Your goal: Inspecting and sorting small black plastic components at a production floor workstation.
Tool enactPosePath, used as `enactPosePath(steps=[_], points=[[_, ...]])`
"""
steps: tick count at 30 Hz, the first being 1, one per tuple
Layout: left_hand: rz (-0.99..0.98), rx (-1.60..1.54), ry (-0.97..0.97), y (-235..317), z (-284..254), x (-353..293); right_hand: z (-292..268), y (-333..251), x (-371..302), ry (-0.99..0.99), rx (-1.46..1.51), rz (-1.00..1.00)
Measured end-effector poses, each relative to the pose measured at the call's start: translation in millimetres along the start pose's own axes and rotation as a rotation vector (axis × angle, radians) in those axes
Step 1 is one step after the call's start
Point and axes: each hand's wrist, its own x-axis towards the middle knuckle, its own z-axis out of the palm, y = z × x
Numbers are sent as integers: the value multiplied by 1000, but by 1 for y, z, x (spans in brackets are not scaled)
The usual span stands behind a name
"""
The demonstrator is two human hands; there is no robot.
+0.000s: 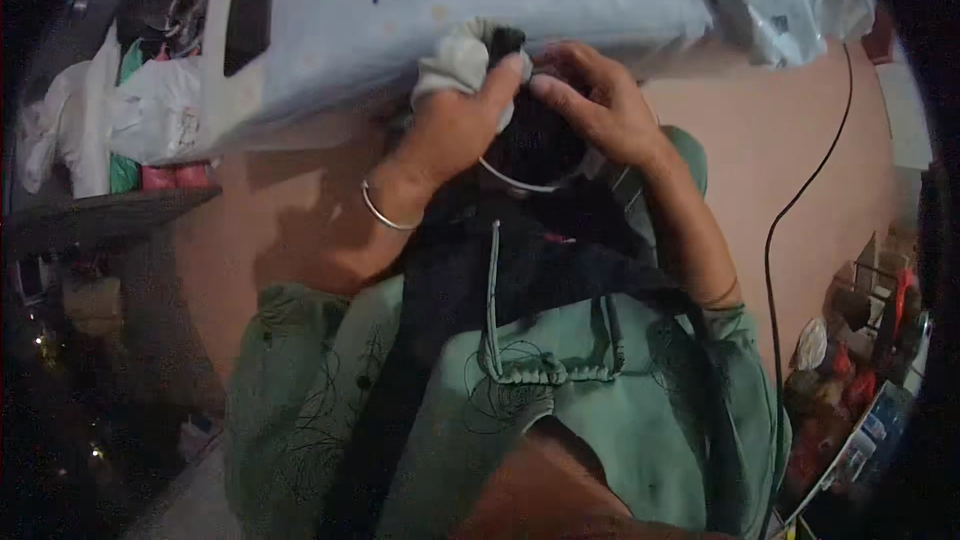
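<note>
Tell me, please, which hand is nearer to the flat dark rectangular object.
Left: the left hand is below and to the right of the object; the right hand is farther right.

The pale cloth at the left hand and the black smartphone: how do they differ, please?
The pale cloth is whitish, while the smartphone is black. The cloth is bunched and creased; the smartphone is flat and rectangular. The left hand grips the cloth, whereas the smartphone lies on the white covering.
</note>
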Motion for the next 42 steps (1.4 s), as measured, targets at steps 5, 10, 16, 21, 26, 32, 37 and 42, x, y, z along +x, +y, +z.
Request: enactPosePath(steps=[5, 10, 16, 21, 26, 32, 37, 42], points=[[-193, -284, -109, -14, -2, -1, -12, 4, -15, -141, -260, 95], [30, 19, -221, -16, 6, 0, -15, 7, -17, -111, -174, -56], [-4, 92, -393, -15, 11, 5, -12, 15, -14, -43, 4, 58], [-66, 163, -366, -23, 19, 7, -15, 15, -13, -127, -246, 29], [104, 407, -302, -26, 17, -3, 12, 16, -18, -57, -250, 36], [258, 384, -279, -55, 22, -3, 20, 46, -32, 127, -69, 78], [-120, 734, -761, -140, 4, 1, -9, 52, -38, 305, -314, 399], [-595, 693, -1492, -171, 35, -4, 6, 51, -53, 277, -467, 323]])
